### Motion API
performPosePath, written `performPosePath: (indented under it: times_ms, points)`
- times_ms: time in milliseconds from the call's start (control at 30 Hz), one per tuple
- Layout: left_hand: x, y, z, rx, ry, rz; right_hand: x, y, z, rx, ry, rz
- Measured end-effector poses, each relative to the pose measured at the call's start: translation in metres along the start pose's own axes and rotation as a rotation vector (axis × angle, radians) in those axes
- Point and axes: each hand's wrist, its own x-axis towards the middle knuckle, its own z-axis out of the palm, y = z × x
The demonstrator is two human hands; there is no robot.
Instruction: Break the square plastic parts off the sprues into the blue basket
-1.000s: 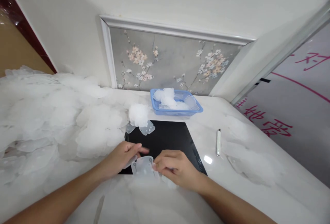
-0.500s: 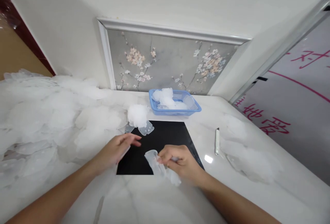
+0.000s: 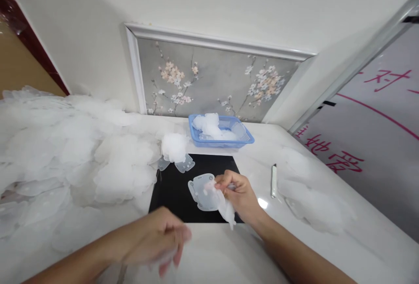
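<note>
My right grip [image 3: 218, 185] is closed in a pinch, thumb against fingers, and it has hold of thin, cloudy sheets [image 3: 226, 210]. One flat sheet [image 3: 201, 193] extends to the left of this grip, above the black mat [image 3: 170, 196]; whether it touches the mat, I cannot tell. The other held sheets hang below my fingers, bunched together. My left grip [image 3: 175, 249] is nearer to me, over the tabletop [image 3: 209, 253], with fingers half curled; it is blurred, so I cannot tell if it holds something. Beyond my right grip stands a blue basket [image 3: 225, 144] with more sheets inside. To the left of both grips spreads a large pile [image 3: 59, 140].
</note>
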Motion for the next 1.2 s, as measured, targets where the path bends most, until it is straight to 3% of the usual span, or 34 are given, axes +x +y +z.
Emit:
performPosePath:
  times_ms: [100, 267, 433, 667, 800, 967, 1100, 1200]
  points:
    - [0.013, 0.007, -0.006, -0.055, 0.293, -0.023, 0.0, 0.003, 0.0, 0.006, -0.006, 0.016]
    - [0.017, 0.004, -0.006, -0.252, 0.287, 0.009, 0.0, 0.005, 0.0, -0.099, -0.095, -0.017]
    - [0.019, 0.003, -0.005, -0.301, 0.372, -0.006, -0.001, -0.005, 0.002, -0.353, -0.12, -0.115]
    - [0.024, -0.001, -0.014, -0.681, 0.52, 0.017, 0.003, -0.001, 0.002, -0.046, -0.057, 0.449]
    - [0.028, 0.001, -0.022, -0.851, 0.494, 0.041, 0.007, 0.0, -0.003, 0.092, -0.086, 0.537]
    - [0.03, 0.004, -0.026, -0.984, 0.397, 0.094, 0.009, -0.002, -0.005, 0.057, -0.038, 0.43]
    - [0.032, 0.003, -0.025, -1.051, 0.286, 0.153, 0.008, 0.001, -0.006, -0.113, -0.004, 0.307]
    - [0.033, 0.003, -0.022, -1.061, 0.246, 0.173, 0.006, 0.002, -0.006, -0.392, 0.015, 0.131]
